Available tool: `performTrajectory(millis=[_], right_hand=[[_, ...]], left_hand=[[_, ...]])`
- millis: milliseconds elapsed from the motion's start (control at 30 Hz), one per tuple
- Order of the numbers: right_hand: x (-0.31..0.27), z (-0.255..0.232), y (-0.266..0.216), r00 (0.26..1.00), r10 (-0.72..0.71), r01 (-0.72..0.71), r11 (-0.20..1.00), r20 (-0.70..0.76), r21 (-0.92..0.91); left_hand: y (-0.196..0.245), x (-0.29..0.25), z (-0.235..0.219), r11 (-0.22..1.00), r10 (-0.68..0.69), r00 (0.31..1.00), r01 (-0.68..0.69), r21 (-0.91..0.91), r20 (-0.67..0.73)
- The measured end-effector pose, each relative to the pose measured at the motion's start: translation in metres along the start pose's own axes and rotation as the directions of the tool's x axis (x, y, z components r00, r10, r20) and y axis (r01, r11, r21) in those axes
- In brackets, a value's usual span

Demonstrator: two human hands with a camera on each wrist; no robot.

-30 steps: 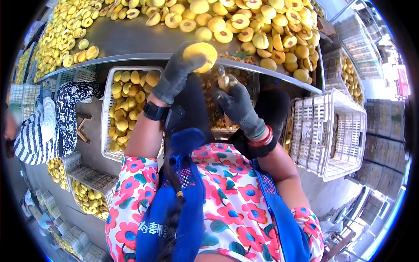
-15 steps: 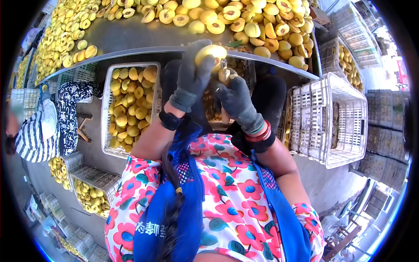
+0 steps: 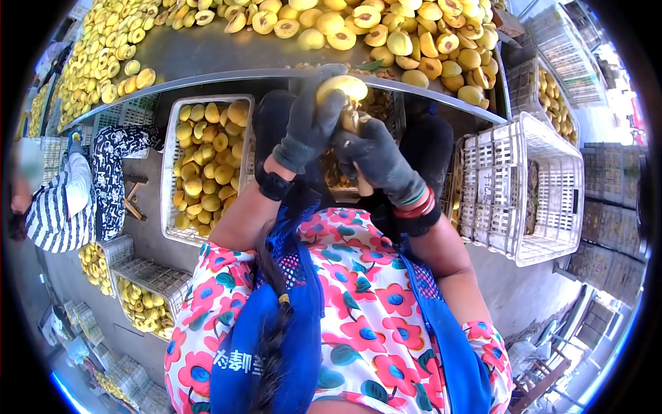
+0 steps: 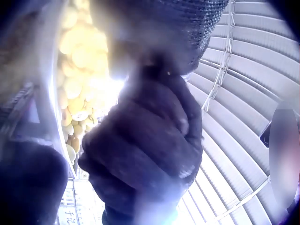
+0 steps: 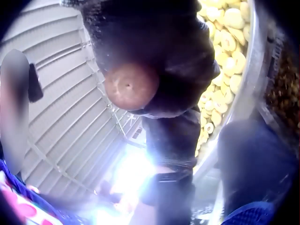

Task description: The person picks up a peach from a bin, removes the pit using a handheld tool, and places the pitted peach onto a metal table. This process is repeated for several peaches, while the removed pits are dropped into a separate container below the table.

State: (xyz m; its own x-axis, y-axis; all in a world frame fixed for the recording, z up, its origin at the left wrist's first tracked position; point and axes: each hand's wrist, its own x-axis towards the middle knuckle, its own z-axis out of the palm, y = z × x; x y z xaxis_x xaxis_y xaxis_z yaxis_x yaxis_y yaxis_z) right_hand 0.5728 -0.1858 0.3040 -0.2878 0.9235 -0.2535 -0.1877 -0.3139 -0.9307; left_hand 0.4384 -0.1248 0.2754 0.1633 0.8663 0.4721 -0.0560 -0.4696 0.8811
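My left hand, in a dark knitted glove, holds a yellow peach half over the table's front edge. Just below and to the right, my gloved right hand grips a tool by its wooden handle. The tool's upper end overlaps the lower edge of the peach in the head view, and its working tip is hidden there. In the right wrist view the handle's round butt sticks out of the right fist. The left wrist view shows the right hand's curled fingers close by.
Halved peaches lie heaped on the metal table, which has a raised front rim. A white crate of peaches stands at left, another white crate at right. A person in a striped top sits bent at far left.
My left hand has moved right with the peach, bringing it against the tool in my right hand. The peach has tilted from its flatter pose. My right hand has stayed nearly in place.
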Motion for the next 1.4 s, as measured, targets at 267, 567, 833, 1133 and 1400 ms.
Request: performTrajectory(millis=[267, 567, 833, 1133, 1400], right_hand=[[-0.011, -0.011, -0.009, 0.953, 0.146, -0.22, 0.937, 0.264, 0.273], [-0.005, -0.016, 0.017, 0.942, 0.176, -0.274, 0.894, 0.287, 0.354], [0.007, -0.013, 0.037, 0.987, 0.118, -0.104, 0.986, -0.106, 0.129], [0.017, -0.017, 0.054, 0.951, 0.25, -0.272, 0.956, -0.18, -0.108], [0.029, -0.027, 0.072, 0.907, 0.353, -0.397, 0.9, -0.23, -0.182]], left_hand=[[-0.011, -0.004, -0.008, 0.992, 0.003, 0.988, 0.016, -0.122, 0.156], [-0.019, -0.007, 0.0, 0.918, -0.194, 0.981, 0.184, -0.351, 0.007], [-0.009, 0.001, -0.071, 0.97, -0.243, 0.91, 0.223, -0.097, -0.336], [-0.166, -0.094, -0.27, 0.724, -0.125, 0.711, 0.542, 0.426, -0.692], [-0.251, -0.131, -0.307, 0.262, -0.176, 0.829, 0.56, 0.786, -0.532]])
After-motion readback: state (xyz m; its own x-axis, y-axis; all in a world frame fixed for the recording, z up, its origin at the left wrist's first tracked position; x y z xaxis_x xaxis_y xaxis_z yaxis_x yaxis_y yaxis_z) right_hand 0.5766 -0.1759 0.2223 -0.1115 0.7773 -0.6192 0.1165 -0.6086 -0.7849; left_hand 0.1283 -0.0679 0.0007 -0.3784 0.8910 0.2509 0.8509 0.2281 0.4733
